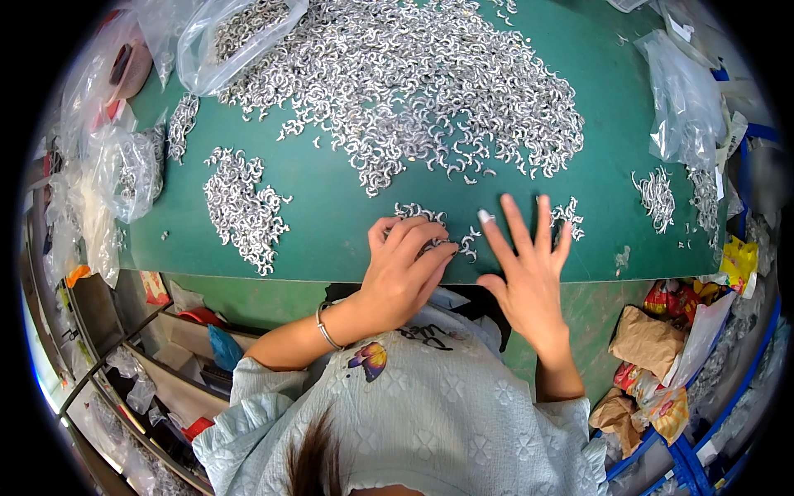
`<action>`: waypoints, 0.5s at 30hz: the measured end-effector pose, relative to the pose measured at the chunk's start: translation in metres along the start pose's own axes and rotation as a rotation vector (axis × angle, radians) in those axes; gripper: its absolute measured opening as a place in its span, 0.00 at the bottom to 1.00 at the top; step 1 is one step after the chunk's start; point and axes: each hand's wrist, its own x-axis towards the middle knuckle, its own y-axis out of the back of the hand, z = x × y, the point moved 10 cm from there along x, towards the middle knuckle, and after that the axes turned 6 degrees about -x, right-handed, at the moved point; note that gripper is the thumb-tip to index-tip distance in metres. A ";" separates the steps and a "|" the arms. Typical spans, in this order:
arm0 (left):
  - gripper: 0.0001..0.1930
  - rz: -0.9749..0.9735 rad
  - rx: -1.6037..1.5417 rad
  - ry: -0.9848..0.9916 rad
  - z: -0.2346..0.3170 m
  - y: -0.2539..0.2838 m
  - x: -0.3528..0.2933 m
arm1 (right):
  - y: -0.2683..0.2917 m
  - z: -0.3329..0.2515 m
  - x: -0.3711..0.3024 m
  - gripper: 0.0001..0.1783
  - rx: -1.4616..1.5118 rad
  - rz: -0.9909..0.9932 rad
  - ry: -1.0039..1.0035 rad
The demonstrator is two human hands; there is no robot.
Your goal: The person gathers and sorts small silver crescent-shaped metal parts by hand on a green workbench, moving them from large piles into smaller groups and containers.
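Note:
My left hand (404, 263) is curled over a small cluster of silvery crescent-shaped metal pieces (420, 213) near the table's front edge. Its fingers are bent together on the pieces, and what lies under them is partly hidden. My right hand (528, 269) is spread flat over the green table, fingers apart, with nothing in it. A pale wrap or cover shows on one fingertip. A few loose crescents (469, 244) lie between the two hands. Just beyond the right hand's outer fingers sits another small group of crescents (567, 217).
A large heap of crescents (413, 91) covers the table's far middle. A smaller pile (241, 211) lies at left, another (656, 198) at right. Clear plastic bags (682, 99) rest along both sides. Brown paper bags (645, 343) and blue shelving stand at lower right.

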 end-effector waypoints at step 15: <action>0.18 -0.033 -0.015 -0.021 0.004 -0.005 0.003 | 0.011 0.031 -0.019 0.42 -0.153 0.113 -0.187</action>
